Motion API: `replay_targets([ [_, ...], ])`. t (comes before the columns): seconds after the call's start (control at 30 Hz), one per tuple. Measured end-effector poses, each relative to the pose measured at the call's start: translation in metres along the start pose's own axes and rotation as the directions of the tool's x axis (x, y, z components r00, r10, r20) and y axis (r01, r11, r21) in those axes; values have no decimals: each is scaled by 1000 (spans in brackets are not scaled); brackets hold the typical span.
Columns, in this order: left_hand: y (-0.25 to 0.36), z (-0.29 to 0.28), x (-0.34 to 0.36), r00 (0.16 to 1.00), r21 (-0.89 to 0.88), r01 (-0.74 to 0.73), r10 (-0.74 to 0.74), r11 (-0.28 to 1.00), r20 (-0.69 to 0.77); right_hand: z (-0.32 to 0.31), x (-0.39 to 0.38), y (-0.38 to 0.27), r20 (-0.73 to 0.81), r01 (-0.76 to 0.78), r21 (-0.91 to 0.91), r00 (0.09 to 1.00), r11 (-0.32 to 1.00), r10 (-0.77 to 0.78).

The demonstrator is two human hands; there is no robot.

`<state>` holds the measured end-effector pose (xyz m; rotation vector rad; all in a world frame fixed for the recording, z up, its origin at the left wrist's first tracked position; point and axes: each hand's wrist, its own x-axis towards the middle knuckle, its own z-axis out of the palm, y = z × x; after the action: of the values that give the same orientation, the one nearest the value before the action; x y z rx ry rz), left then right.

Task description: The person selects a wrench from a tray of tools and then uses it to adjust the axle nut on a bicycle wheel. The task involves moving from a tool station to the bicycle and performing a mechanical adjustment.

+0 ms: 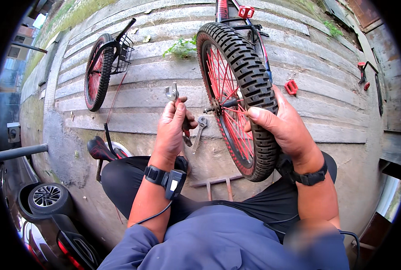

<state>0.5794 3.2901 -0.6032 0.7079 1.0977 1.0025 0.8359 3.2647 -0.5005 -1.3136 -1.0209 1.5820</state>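
Observation:
In my left hand (175,121) is a metal wrench (172,92), its jaw pointing up past the thumb. Something dark red shows below the fingers; I cannot make out whether it belongs to the wrench. My right hand (281,121) grips the knobby black tire (250,67) of a bicycle wheel, thumb on the near side and fingers around the tread. The wheel has red spokes (223,76) and an axle hub (216,107) facing left, toward my left hand. On the ground between left hand and wheel lies a second, silver wrench (199,133).
At the far left a front wheel (99,72) with fork and black basket (123,54) lies apart. Left of my knee is a saddle (99,147). A red pedal (291,87) lies right of the wheel. A metal frame (217,181) is between my legs; a parked car (47,216) stands lower left.

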Motion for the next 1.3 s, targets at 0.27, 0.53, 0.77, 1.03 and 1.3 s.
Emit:
replay_targets([
  [0.27,-58,-2,-1,950,-7,281,-279,960,-141,3,-1,-1,8,5,90,1000,996,-6],
  [0.53,-94,3,-1,856,-33,497,-496,867,-144,2,-1,-2,24,-9,74,1000,997,7],
  [0.77,-108,14,5,838,34,534,-523,845,-155,1,-1,-3,41,-22,35,999,999,20],
  [1.03,-112,18,21,868,20,478,-469,878,-162,6,-3,-5,41,-46,105,998,993,42],
  [1.3,-102,33,18,940,31,337,-334,941,-66,9,-5,-9,27,-59,114,998,992,56],
])
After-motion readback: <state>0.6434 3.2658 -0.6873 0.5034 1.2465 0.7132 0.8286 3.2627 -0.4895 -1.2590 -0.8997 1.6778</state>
